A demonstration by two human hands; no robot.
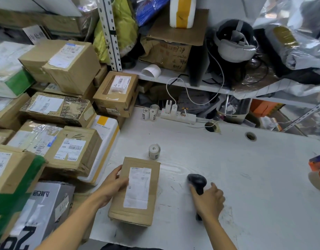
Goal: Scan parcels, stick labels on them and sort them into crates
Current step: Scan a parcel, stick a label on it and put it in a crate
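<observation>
Nearest me, my left hand (113, 184) presses its fingers flat against the left side of the brown cardboard parcel with a white shipping label (136, 191), which lies label-up on the white bench (254, 177). To its right, my right hand (208, 200) curls round the handle of the black handheld scanner (198, 181). Scanning looks to be the step in hand: next I must lift the scanner and aim it at the label's barcode. A small white label roll (154, 151) stands just beyond the parcel.
</observation>
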